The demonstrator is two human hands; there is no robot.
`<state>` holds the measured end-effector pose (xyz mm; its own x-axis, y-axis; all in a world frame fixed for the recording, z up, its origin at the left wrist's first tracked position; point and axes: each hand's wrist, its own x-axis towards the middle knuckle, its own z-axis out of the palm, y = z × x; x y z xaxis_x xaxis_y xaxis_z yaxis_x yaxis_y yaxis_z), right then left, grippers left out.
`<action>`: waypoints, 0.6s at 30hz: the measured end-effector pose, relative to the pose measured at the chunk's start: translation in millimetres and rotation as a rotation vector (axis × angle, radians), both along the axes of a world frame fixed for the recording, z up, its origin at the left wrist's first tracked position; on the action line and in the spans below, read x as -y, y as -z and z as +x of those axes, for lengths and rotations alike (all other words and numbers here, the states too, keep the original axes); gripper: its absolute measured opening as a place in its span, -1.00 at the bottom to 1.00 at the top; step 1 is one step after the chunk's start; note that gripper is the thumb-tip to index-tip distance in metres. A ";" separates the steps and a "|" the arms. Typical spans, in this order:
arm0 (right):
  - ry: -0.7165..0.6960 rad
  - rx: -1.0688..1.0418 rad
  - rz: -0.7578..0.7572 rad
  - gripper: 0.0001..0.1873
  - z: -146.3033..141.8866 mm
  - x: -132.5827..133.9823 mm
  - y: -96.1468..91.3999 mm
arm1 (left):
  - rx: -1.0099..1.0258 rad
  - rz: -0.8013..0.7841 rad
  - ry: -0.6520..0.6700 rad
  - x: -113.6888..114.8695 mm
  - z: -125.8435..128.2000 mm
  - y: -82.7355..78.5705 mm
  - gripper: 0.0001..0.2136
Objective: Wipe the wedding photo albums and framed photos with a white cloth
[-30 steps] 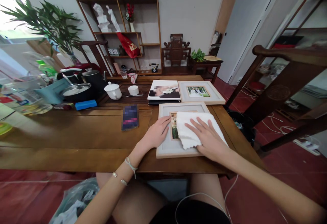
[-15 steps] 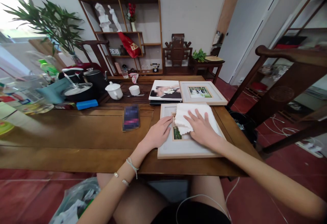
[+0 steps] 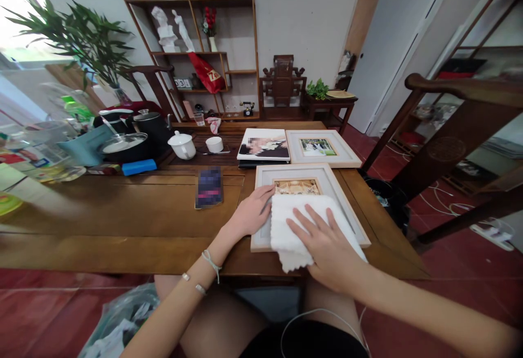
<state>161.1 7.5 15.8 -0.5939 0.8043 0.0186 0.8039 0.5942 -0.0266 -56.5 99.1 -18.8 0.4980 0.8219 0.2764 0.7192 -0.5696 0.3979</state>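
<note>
A light wooden picture frame (image 3: 347,199) with a pale mat lies flat near the table's front edge. Part of its picture (image 3: 297,186) shows above a white cloth (image 3: 288,213), which covers the lower middle and droops past the front edge. My right hand (image 3: 322,241) is open and lies flat on the cloth, fingers spread. My left hand (image 3: 255,210) rests on the left side of the frame, fingers stretched out and reaching the picture's edge. The cloth hides what is under it.
Behind it lie a second framed picture (image 3: 318,147) and a photo panel (image 3: 263,145) on dark items. A dark phone-sized object (image 3: 208,187) is to the left. Farther left stand a white lidded cup (image 3: 182,145), a small white cup (image 3: 214,144) and a blue box (image 3: 139,167).
My right hand has slid the cloth toward me, from the upper part of the frame to its front edge. The top of the picture is now uncovered. My left hand stays in place.
</note>
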 end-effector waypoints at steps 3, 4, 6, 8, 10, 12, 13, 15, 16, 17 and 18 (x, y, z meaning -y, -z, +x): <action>0.047 0.048 0.035 -0.11 5.8 -39.8 5.6 | 0.000 0.022 0.000 -1.0 -0.1 2.1 -0.60; 0.060 0.055 0.048 -0.10 8.9 -55.2 6.0 | -0.002 0.020 0.001 -1.3 -0.2 2.5 -0.60; 0.095 0.031 0.070 -0.10 15.1 -85.2 4.1 | -0.008 0.006 0.001 -1.7 -0.5 2.6 -0.59; 0.137 -0.050 0.091 -0.12 18.4 -110.1 -0.6 | -0.013 -0.011 -0.003 -1.7 -0.7 2.0 -0.58; 0.171 -0.144 0.114 -0.12 16.8 -126.8 -5.8 | -0.013 -0.016 -0.004 -1.6 -0.7 1.4 -0.58; 0.172 -0.182 0.122 -0.10 10.5 -134.5 -8.7 | -0.009 -0.005 0.000 -1.4 -0.6 1.1 -0.59; 0.160 -0.166 0.114 -0.10 6.4 -135.3 -8.6 | -0.008 0.004 0.002 -1.3 -0.5 1.1 -0.59; 0.136 -0.090 0.087 -0.12 -2.2 -131.5 -5.6 | -0.012 0.018 0.000 -0.9 -0.1 0.9 -0.61; 0.131 -0.048 0.079 -0.14 -6.3 -127.0 -3.5 | -0.017 0.021 -0.003 -0.6 0.1 0.7 -0.61; 0.129 -0.011 0.076 -0.16 -10.0 -120.9 -1.5 | -0.020 0.019 -0.005 -0.3 0.2 0.5 -0.62; 0.132 0.018 0.075 -0.17 -13.6 -113.2 -0.2 | -0.019 0.016 -0.006 0.0 0.3 0.4 -0.63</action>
<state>147.5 120.7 16.1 -0.4839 0.8722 0.0715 0.8751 0.4831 0.0292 -56.2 99.1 -19.2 0.4988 0.8204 0.2795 0.7299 -0.5715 0.3749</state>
